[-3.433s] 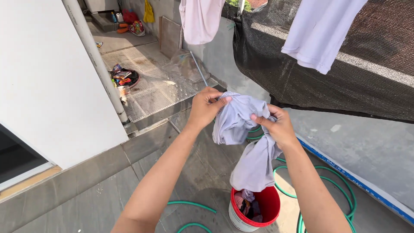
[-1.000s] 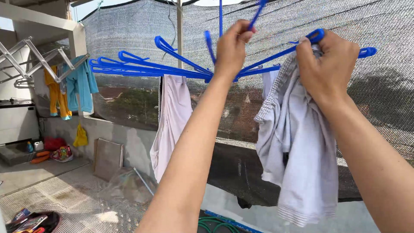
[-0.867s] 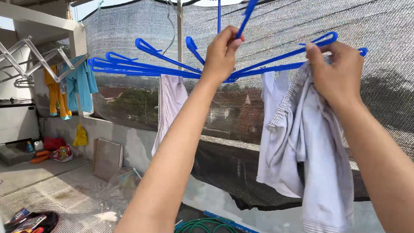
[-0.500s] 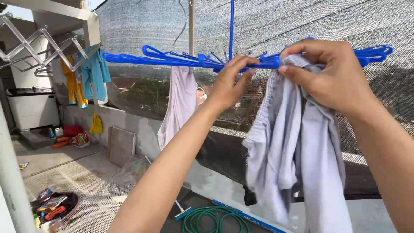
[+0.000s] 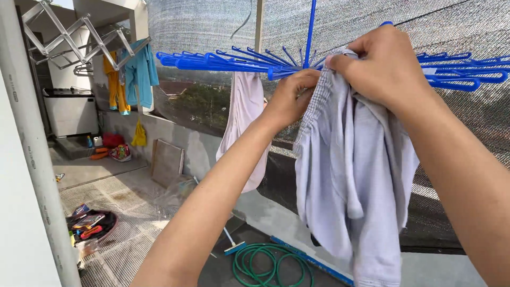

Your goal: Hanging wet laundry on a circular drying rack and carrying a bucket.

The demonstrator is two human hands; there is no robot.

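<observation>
A pale grey-lilac garment hangs in front of me from a blue plastic umbrella-style drying rack. My right hand grips the top of the garment against one of the rack's arms. My left hand pinches the garment's striped waistband edge just below the rack's hub. A pale pink garment hangs from the rack behind my left forearm.
Dark shade netting backs the rack. A coiled green hose and a broom lie on the floor below. Yellow and teal clothes hang on a folding metal rack at left. A white pipe stands near left.
I lifted the garment from over the red bucket up to the blue rack. In the last second my view shifted right and closer; both hands closed together on the garment's top.
</observation>
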